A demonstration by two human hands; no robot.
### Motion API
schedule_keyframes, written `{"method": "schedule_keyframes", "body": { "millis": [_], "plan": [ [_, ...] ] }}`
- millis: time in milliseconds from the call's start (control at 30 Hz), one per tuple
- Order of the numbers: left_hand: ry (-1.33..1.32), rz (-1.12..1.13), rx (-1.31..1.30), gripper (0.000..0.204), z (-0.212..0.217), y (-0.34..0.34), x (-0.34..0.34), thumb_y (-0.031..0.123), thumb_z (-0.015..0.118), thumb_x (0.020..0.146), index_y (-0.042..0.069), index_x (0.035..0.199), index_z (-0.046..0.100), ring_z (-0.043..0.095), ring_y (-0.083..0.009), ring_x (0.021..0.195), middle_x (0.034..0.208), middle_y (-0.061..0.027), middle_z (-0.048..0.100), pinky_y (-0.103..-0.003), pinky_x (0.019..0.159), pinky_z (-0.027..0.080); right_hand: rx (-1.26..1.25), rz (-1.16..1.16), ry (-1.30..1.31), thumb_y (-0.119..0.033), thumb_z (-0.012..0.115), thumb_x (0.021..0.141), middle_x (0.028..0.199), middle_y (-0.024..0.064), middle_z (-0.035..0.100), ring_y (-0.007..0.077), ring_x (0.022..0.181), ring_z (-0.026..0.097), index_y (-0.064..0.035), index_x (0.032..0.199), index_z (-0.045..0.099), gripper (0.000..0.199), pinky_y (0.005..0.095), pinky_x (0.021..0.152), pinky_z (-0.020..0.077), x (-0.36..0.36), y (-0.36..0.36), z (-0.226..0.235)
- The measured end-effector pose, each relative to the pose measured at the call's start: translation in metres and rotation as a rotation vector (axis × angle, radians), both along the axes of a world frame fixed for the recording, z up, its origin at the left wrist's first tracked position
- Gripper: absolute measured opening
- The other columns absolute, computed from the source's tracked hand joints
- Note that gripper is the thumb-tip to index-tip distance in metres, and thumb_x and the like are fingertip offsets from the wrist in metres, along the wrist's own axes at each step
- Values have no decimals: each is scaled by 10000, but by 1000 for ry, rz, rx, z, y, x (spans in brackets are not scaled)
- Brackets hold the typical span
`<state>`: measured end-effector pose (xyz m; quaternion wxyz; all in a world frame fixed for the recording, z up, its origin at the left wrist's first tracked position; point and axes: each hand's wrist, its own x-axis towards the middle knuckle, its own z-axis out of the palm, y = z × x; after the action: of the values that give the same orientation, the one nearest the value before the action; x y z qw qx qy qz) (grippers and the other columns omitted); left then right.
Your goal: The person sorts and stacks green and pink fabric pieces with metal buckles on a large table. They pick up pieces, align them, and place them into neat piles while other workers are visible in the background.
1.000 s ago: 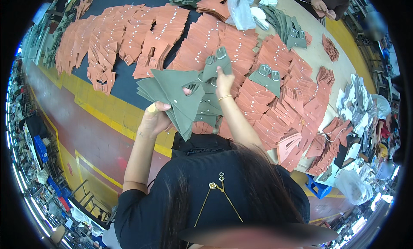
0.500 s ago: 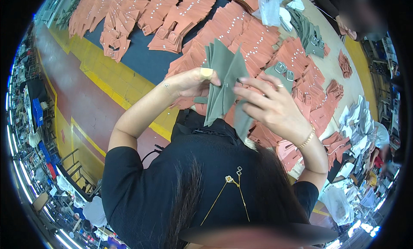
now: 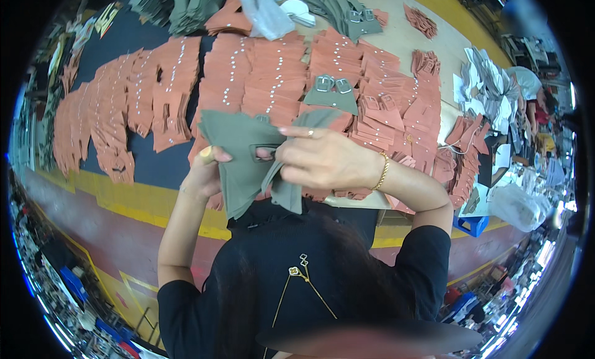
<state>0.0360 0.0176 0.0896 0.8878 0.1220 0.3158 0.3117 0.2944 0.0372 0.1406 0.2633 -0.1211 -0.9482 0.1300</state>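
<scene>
A small stack of grey-green cut pieces [image 3: 232,154], perhaps leather or fabric, is held up in front of my chest. My left hand [image 3: 207,170] grips its left edge, the thumb on the near face. My right hand [image 3: 322,157] is closed on folded-over pieces at the right side, with the index finger stretched along the top. A fingertip shows through a slot in the stack. Just beyond my right hand, a green piece with two metal buckles [image 3: 333,85] lies on the orange stacks.
Rows of overlapping orange cut pieces [image 3: 223,67] with white marks cover much of the table. Farther back lie more green pieces [image 3: 344,12] and a clear plastic bag [image 3: 268,15]. White pieces [image 3: 489,80] are heaped at right, and a blue stool [image 3: 471,226] stands below.
The view has turned, shifting the table leftward. The green stack has swung from edge-on to face-on, revealing its slot. My right hand has closed over its right side.
</scene>
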Motion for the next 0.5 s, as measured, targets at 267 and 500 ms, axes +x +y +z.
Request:
{"method": "schedule_keyframes", "body": {
  "millis": [267,500],
  "plan": [
    [236,96,62,656,-15,44,4,170,618,640,-37,1252,505,591,-291,1066,1160,-170,611,-411,943,496,-528,-875,866,-9,687,801,1093,84,612,198,1001,594,-67,1155,567,379,322,903,478,124,110,-62],
    [120,47,137,656,-35,84,27,262,688,713,-10,1284,513,508,-269,1204,1332,-137,499,-413,1019,428,-916,-794,1778,34,605,885,1134,91,611,210,1014,591,-24,1189,526,320,376,898,485,216,275,-227]
  ]
}}
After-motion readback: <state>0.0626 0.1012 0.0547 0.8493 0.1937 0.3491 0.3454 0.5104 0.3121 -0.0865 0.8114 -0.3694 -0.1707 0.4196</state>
